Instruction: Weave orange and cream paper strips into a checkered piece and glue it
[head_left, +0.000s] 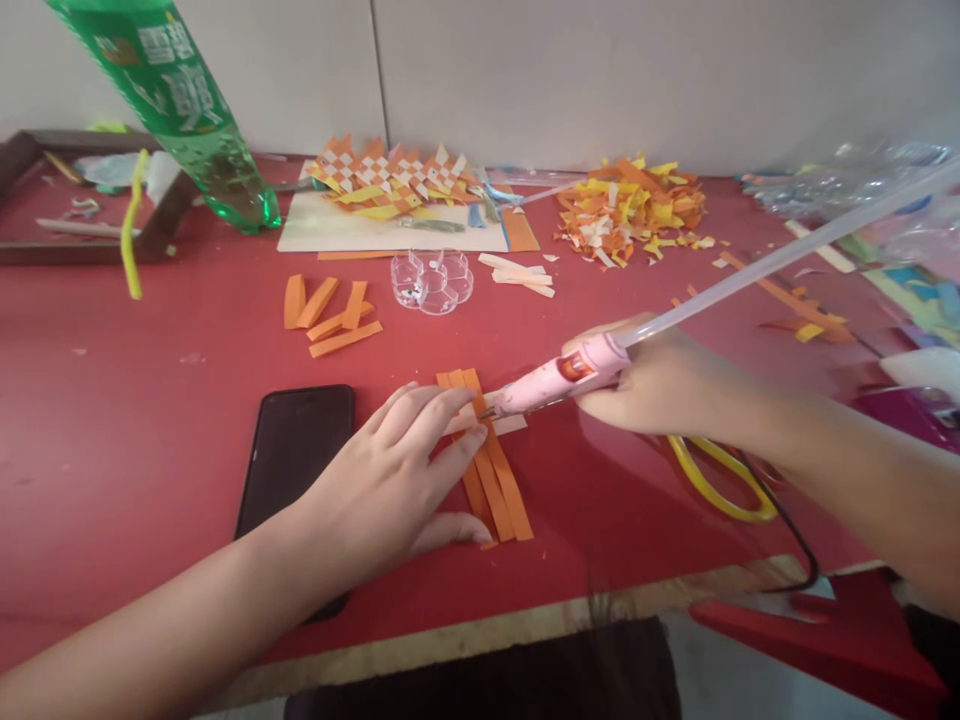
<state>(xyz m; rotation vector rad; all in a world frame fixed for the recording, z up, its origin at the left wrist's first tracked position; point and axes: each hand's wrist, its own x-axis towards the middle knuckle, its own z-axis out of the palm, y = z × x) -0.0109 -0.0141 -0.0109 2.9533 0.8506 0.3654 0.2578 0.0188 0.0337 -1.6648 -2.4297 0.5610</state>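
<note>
Orange paper strips [499, 485] lie side by side near the table's front edge, crossed by pale strips [511, 425]. My left hand [420, 460] rests on them, fingers spread, with fingertips pressing where the strips cross. My right hand [645, 385] is wrapped round a pink glue gun [559, 380] with a long clear glue stick [780, 255] rising from its back to the upper right. The gun's nozzle is at the crossing, close to my left fingertips. Part of the crossing is hidden by my left fingers.
A black phone [296, 450] lies left; yellow-handled scissors [720, 485] lie right. Behind are loose orange strips [345, 338], a clear compartment tray [433, 283], woven paper pieces [397, 180], a scrap pile [630, 205], a green bottle [180, 110] and a brown frame [82, 250].
</note>
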